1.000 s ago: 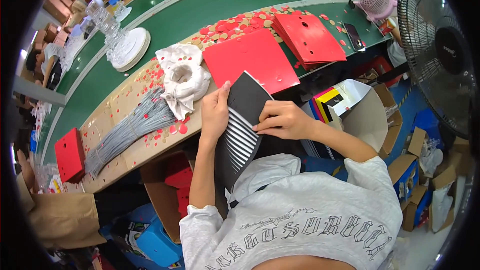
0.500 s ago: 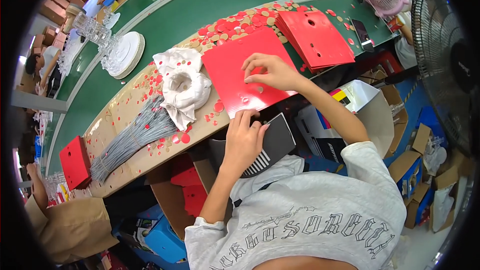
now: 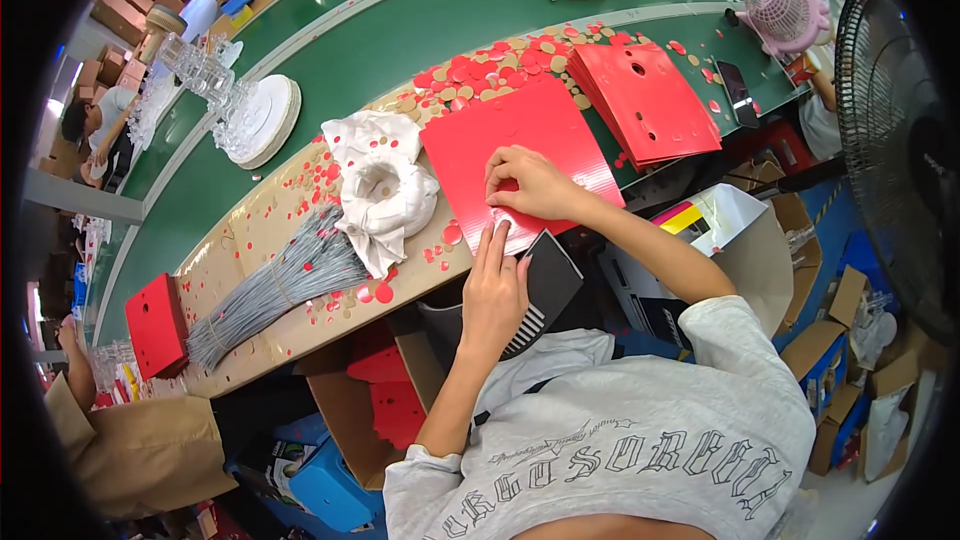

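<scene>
Probably a factory assembly line: a long green conveyor belt (image 3: 400, 50), stacked red card sheets (image 3: 645, 100), cartons (image 3: 830, 360) underneath.

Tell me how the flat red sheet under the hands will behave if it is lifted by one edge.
The flat red corrugated sheet looks thin, so it is probably light. Its ribbed surface suggests it stays fairly stiff, bending only slightly. Lying flat under the right hand, it probably slides easily.

The person wears a light grey short-sleeved T-shirt with dark outlined lettering arched across the chest. Both forearms are bare, and the left hand (image 3: 493, 292) and right hand (image 3: 533, 183) seem ungloved, without rings.
</scene>
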The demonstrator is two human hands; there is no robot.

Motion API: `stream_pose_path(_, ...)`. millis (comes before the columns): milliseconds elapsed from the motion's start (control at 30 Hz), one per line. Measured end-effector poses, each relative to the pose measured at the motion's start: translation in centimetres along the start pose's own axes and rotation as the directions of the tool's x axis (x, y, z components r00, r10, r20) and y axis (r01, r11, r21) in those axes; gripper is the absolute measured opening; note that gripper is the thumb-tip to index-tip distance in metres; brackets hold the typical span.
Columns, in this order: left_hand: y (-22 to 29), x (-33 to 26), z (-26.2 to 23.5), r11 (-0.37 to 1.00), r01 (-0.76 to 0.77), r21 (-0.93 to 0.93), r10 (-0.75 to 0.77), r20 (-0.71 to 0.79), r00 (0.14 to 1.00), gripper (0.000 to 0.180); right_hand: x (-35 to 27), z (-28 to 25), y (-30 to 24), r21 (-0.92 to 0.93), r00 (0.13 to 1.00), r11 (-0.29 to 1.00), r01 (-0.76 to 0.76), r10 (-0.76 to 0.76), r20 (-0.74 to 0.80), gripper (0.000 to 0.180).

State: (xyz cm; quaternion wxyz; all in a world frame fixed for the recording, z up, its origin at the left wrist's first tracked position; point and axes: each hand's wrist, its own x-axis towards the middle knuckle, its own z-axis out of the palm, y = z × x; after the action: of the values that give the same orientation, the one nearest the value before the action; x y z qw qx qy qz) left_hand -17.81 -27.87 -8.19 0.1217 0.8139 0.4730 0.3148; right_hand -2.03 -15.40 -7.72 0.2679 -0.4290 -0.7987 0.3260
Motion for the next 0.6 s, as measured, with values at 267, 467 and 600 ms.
stream_pose_path(267,-0.1,0.5,0.9,1.0,0.002,0.013,-0.002,-0.032,0.999,0.024,-1.1,-0.3,2.6,-0.286,0.932,0.95,0.123,-0.21,-0.294,0.045)
stream_pose_path(467,-0.7,0.3,0.6,1.0,-0.009,0.004,0.009,-0.081,0.997,0.021,-1.2,-0.7,3.0,-0.564,0.955,0.825,0.025,-0.188,-0.232,0.053)
stream_pose_path(600,-0.7,-0.1,0.4,0.995,-0.095,0.032,0.098,-0.086,0.991,0.02,-1.2,-0.3,2.9,-0.588,0.951,0.809,-0.007,-0.177,-0.254,0.051)
